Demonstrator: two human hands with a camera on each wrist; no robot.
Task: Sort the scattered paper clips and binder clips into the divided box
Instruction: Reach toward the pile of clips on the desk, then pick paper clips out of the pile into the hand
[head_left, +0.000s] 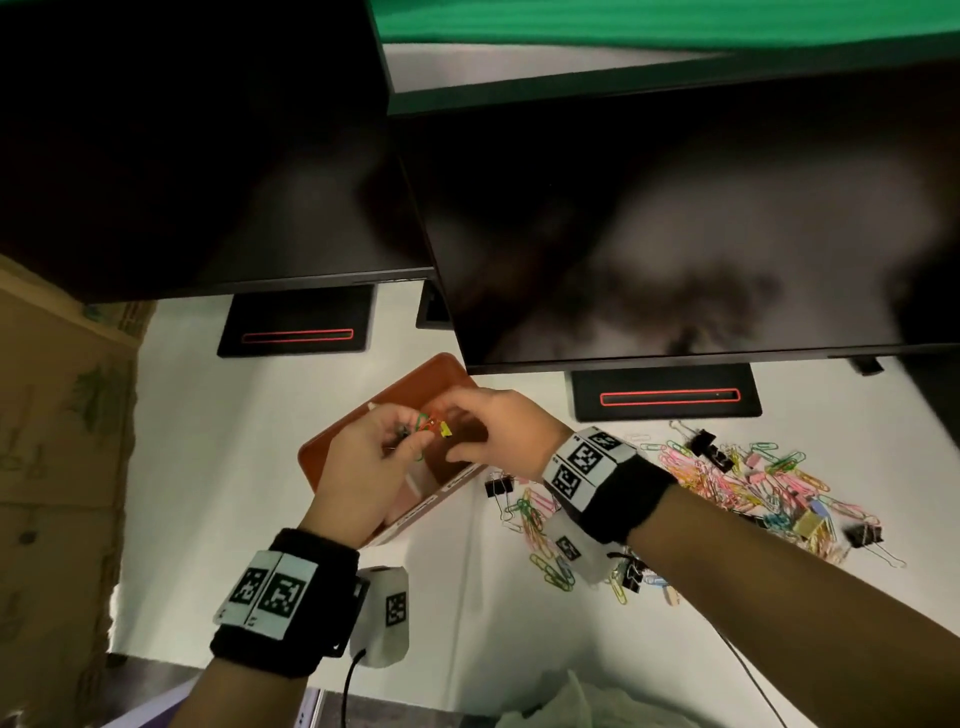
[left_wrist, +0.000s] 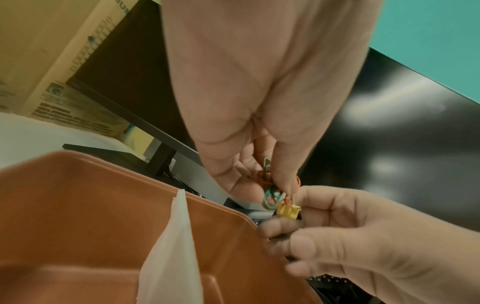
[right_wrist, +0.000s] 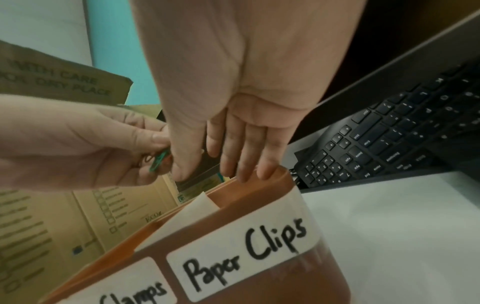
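Note:
Both hands hover over the brown divided box (head_left: 363, 410). My left hand (head_left: 415, 441) pinches a tangle of green and orange paper clips (left_wrist: 270, 195). Hooked to that tangle is a small yellow binder clip (left_wrist: 288, 211), which my right hand (head_left: 457, 431) pinches between thumb and forefinger. The right hand's other fingers (right_wrist: 244, 160) point down over the box rim (right_wrist: 259, 193). A white divider (left_wrist: 176, 236) splits the box. Its front wall carries the labels "Paper Clips" (right_wrist: 246, 257) and "Clamps" (right_wrist: 135, 292). The box floor is mostly hidden by the hands.
A scattered pile of coloured paper clips and binder clips (head_left: 753, 483) lies right of the box, under my right forearm. A black binder clip (head_left: 498, 486) sits beside the box. Two monitors (head_left: 675, 234) overhang the white desk, a keyboard (right_wrist: 389, 139) lies behind, and a cardboard box (head_left: 52, 441) stands left.

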